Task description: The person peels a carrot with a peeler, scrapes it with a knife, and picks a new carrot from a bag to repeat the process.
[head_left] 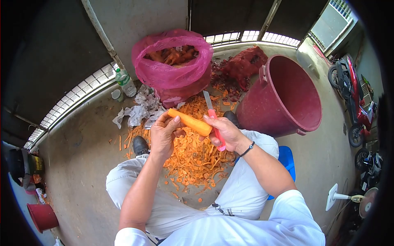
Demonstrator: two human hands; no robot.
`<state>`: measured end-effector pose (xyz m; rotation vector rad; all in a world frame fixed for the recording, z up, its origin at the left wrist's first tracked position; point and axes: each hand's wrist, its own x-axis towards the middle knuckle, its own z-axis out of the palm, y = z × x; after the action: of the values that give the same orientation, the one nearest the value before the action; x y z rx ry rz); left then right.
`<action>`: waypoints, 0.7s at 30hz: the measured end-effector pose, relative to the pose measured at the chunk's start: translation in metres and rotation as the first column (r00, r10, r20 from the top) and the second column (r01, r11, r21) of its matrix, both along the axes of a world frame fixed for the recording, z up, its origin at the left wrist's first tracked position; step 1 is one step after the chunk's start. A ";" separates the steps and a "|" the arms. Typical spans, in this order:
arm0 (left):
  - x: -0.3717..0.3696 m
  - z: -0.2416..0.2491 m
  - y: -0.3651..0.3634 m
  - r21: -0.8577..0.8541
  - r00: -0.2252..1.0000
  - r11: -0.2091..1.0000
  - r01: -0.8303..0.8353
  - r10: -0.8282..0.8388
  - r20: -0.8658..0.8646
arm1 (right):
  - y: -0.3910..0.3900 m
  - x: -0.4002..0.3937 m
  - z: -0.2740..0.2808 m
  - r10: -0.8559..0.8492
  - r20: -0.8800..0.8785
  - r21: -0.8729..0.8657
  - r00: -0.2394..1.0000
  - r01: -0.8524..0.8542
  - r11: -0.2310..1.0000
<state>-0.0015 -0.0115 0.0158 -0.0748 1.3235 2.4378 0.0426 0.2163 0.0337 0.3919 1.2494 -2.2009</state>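
Note:
A peeled orange carrot is held slantwise in front of me, over a heap of carrot peelings on the floor. My left hand grips its upper left end between thumb and fingers. At the thicker right end, my right hand is closed round the pink handle of a knife and its fingertips are at the carrot. The knife's blade points up and away from me. Part of the handle is hidden by my right fingers.
A pink mesh sack of unpeeled carrots stands ahead, beside a red net bag. To the right a large maroon tub leans over. Crumpled paper and a plastic bottle are at left. A blue stool is under me.

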 end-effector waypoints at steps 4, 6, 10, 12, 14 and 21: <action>-0.005 -0.003 0.002 0.087 1.000 0.996 -0.005 0.003 0.017 | -0.003 0.004 0.004 -0.057 -0.109 0.016 0.992 0.059 0.998; -0.006 -0.005 0.003 0.104 1.000 0.995 -0.001 -0.001 0.019 | -0.005 0.007 0.004 -0.067 -0.149 0.033 0.987 0.072 0.997; 0.005 -0.005 0.018 0.210 0.997 0.977 -0.021 0.004 0.079 | -0.019 0.016 0.001 0.010 -0.149 -0.014 0.989 -0.012 1.000; 0.011 -0.006 0.025 0.233 0.985 0.971 -0.056 0.015 0.173 | -0.031 0.024 0.002 0.048 -0.198 0.092 0.979 -0.030 0.995; 0.012 -0.021 0.024 0.259 0.977 0.964 -0.064 0.008 0.212 | -0.038 0.025 -0.002 0.056 -0.236 0.109 0.970 -0.031 0.994; 0.003 -0.023 0.025 0.232 0.951 0.970 -0.075 -0.001 0.310 | -0.029 0.016 0.005 -0.077 -0.247 0.173 0.966 0.122 0.977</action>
<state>0.0010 0.0139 -0.0075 -0.4038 0.8927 2.4723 0.0583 0.1875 0.0386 0.2726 1.6068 -2.2741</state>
